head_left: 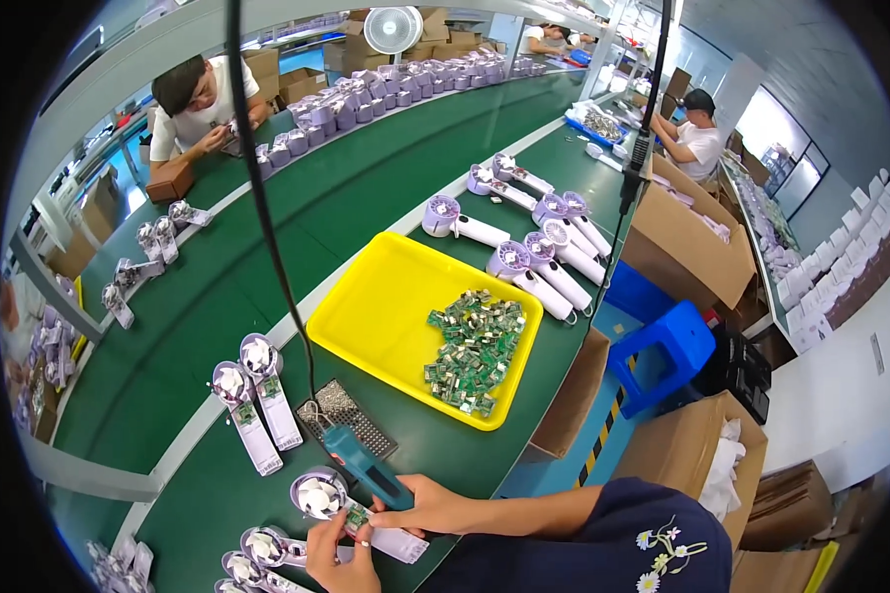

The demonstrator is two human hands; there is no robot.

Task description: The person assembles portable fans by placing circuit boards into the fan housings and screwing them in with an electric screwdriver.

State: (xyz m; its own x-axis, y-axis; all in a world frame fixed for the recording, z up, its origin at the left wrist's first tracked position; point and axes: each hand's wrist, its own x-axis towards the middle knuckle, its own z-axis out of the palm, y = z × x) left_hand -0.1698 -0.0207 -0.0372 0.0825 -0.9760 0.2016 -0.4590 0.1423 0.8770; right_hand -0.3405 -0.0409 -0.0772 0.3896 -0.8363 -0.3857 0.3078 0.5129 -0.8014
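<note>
Left hand (pixel 341 558) is holding one fan (pixel 321 494), right hand (pixel 435 505) is gripping one teal tool (pixel 364 465); one tray (pixel 381 306) is lying ahead.

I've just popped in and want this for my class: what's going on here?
At a green bench, a person's left hand touches an open purple-and-white fan by its circuit board, while the right hand holds the dark end of a teal corded tool; its tip is hidden. Two more opened fans lie farther left. A yellow tray holds piled green boards. At upper left, another person handles a small object.
</note>
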